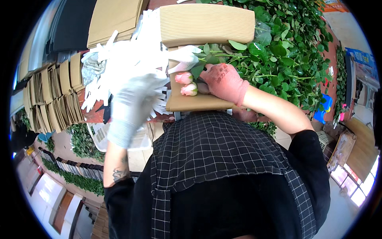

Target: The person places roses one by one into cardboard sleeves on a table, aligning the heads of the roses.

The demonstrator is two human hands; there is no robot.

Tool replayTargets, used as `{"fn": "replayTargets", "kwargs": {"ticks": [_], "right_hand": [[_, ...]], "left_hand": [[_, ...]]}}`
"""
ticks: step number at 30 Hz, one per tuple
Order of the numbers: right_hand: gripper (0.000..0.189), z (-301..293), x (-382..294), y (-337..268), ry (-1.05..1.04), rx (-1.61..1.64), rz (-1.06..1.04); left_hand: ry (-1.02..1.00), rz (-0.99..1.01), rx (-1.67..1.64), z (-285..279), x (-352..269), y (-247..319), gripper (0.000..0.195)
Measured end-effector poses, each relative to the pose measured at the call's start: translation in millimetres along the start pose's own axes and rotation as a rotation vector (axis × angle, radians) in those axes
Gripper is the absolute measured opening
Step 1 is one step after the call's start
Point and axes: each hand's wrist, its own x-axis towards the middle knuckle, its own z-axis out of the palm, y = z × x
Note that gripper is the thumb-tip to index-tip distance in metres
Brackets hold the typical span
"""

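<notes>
My right hand [223,79], in a pink knit glove that bears printing, is curled over the stems of two pink roses [189,89]; its fingertips are partly hidden. The blooms lie on a brown cardboard sheet [197,103], pointing left. Just beyond them are white sleeves [185,58], with green stems [220,54] running right from their ends. My left hand [134,95], in a whitish glove, is blurred by motion over the near edge of a heap of white sleeves [140,56]. Whether its fingers hold anything cannot be seen.
A stack of folded brown cardboard [207,24] stands behind the roses. Leafy rose stems [280,56] cover the table's right side. Further left are bundled cardboard pieces [53,95], flat brown sheets [113,21] and a black stack [73,25]. A blue object [323,108] lies at far right.
</notes>
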Motion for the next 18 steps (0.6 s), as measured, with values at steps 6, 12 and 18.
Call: {"fn": "replayTargets", "kwargs": {"ticks": [6, 12, 18], "right_hand": [[0.031, -7.5, 0.0, -9.9, 0.032, -0.075, -0.021], [0.026, -8.0, -2.9, -5.5, 0.054, -0.08, -0.043], [0.022, -27.8, -7.9, -14.2, 0.078, -0.055, -0.016]], "left_hand": [[-0.374, -0.003, -0.123, 31.5, 5.9, 70.4, 0.045], [-0.347, -0.037, -0.071, 35.1, 5.8, 69.2, 0.045], [-0.184, -0.04, -0.062, 49.4, 9.7, 59.3, 0.057]]}}
